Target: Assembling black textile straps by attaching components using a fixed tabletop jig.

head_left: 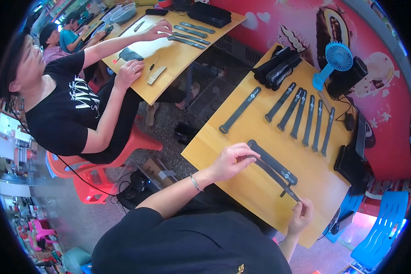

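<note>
Left hand [233,160]: thumb and fingers pinched one end of the held strap [271,172].
Right hand [301,214]: fingertips grasped its other end.
Strap position: aslant between both hands, over the wooden table [319,182], beside a lying strap [267,157], from where I stood.
Small tab [283,194]: projected near the right-hand end.
Sound handling: probably called for light, even tension, without twisting, fingertips clear of that tab.

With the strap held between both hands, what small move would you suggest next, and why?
Probably lower the held strap beside the flat strap: the left hand and right hand pinch it near opposite ends, and bare table shows nearby.
</note>
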